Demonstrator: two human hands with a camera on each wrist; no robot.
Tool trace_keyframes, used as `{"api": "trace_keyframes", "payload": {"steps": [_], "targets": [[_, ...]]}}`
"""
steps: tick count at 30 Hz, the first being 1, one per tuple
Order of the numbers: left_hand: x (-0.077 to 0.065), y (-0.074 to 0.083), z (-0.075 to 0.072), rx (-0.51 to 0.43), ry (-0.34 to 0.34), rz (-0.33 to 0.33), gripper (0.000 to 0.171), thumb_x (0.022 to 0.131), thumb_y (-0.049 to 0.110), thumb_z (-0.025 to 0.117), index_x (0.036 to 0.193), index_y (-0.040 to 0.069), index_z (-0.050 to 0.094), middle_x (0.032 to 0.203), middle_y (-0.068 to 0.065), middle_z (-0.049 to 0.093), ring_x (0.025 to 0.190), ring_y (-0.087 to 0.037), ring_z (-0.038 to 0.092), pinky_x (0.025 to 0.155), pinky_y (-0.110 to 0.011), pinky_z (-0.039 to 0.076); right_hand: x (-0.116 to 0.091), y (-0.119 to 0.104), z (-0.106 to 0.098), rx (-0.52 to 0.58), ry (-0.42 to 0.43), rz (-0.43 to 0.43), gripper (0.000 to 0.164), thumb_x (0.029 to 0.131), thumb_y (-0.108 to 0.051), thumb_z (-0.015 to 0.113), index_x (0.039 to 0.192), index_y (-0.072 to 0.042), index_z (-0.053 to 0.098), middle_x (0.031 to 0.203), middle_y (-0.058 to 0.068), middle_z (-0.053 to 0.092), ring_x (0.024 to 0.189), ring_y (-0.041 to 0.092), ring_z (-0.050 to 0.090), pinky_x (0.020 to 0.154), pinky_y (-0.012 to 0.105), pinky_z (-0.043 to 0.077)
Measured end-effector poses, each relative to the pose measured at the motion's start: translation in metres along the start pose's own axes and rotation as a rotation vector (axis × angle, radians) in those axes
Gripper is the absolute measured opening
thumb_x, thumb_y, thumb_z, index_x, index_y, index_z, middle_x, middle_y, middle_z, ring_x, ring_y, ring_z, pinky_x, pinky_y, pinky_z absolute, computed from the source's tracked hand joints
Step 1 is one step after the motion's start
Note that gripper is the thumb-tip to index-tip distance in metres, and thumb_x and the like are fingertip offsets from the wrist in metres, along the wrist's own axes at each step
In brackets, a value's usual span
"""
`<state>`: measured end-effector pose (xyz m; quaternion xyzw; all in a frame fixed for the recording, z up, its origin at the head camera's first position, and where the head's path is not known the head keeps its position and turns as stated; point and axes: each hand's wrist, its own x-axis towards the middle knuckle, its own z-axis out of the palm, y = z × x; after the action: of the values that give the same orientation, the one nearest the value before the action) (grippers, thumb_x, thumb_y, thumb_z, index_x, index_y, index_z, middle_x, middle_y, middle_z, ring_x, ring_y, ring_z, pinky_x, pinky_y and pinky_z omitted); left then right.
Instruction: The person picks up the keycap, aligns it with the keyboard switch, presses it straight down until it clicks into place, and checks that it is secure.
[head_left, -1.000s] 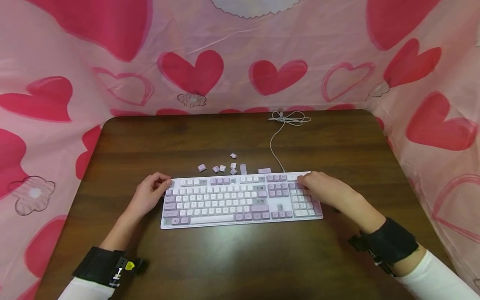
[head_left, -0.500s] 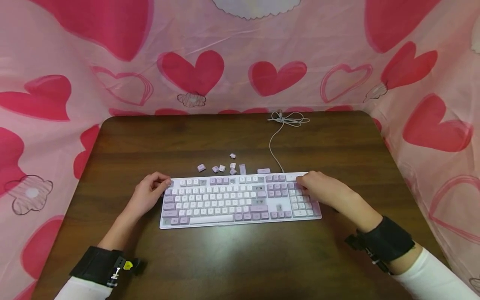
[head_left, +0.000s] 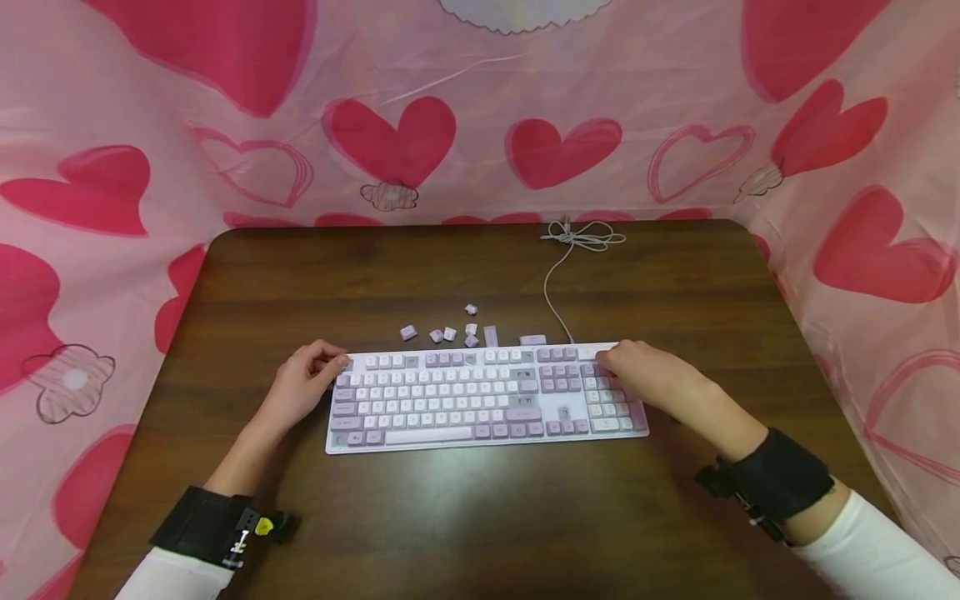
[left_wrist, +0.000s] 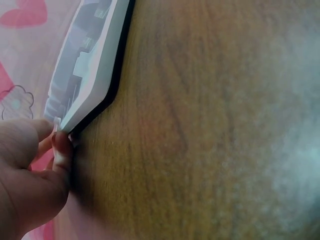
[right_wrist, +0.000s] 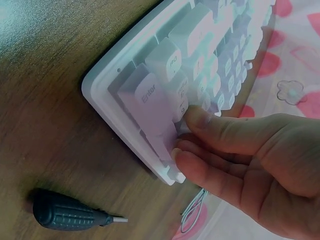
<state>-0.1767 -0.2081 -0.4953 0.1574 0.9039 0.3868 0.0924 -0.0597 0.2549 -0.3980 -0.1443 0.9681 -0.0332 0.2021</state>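
A white and lilac computer keyboard (head_left: pixel 558 411) lies on the brown wooden table, several key positions bare. My left hand (head_left: pixel 298 383) pinches its back left corner; the left wrist view has thumb and fingers of the left hand (left_wrist: pixel 32 175) at that corner. Over the number pad at the other end is my right hand (head_left: pixel 648 375). Up close, the right hand (right_wrist: pixel 250 165) has thumb and curled fingers around a keycap near the pad's back, beside the "9" key. The fingertips mostly cover that keycap. The large Enter keycap (right_wrist: pixel 147 95) is in place.
Behind the keyboard lie several loose keycaps, among them a lilac keycap (head_left: pixel 408 332) and a long keycap (head_left: pixel 532 340). A tied white cable (head_left: pixel 588 239) runs to the back edge. A black-handled screwdriver (right_wrist: pixel 70 212) lies right of the keyboard. Heart-patterned cloth (head_left: pixel 465 83) surrounds the table.
The head view shifts slightly. Both hands and the keyboard otherwise stay in place.
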Motion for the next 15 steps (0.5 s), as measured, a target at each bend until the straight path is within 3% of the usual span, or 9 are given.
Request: {"api": "trace_keyframes", "payload": {"steps": [4,11,15], "targets": [[-0.003,-0.002,0.003,0.005,-0.013,-0.006,0.037,0.098,0.034,0.055,0.113,0.002,0.065,0.095,-0.016,0.058,0.079,-0.024,0.051,0.065,-0.033,0.044,-0.002,0.002,0.003,0.04,-0.024,0.006,0.008,0.087,-0.004,0.066,0.081,-0.008,0.063,0.068,0.0,0.053,0.062,0.016,0.048,0.056,0.028,0.041],[0.001,0.001,-0.002,0.016,-0.007,0.016,0.037,0.098,0.034,0.055,0.113,0.002,0.065,0.096,-0.016,0.058,0.079,-0.024,0.052,0.064,-0.031,0.046,0.0,0.015,0.009,0.109,0.056,-0.051,0.015,0.085,-0.005,0.069,0.076,-0.011,0.058,0.066,-0.003,0.048,0.062,0.013,0.046,0.058,0.027,0.039],[0.001,0.001,-0.002,0.01,-0.012,0.013,0.037,0.098,0.034,0.056,0.113,0.001,0.065,0.097,-0.016,0.058,0.079,-0.024,0.052,0.064,-0.032,0.046,-0.001,0.016,0.01,0.105,0.057,-0.056,0.014,0.085,-0.005,0.07,0.076,-0.011,0.059,0.066,-0.003,0.049,0.062,0.013,0.047,0.058,0.027,0.039]]}}
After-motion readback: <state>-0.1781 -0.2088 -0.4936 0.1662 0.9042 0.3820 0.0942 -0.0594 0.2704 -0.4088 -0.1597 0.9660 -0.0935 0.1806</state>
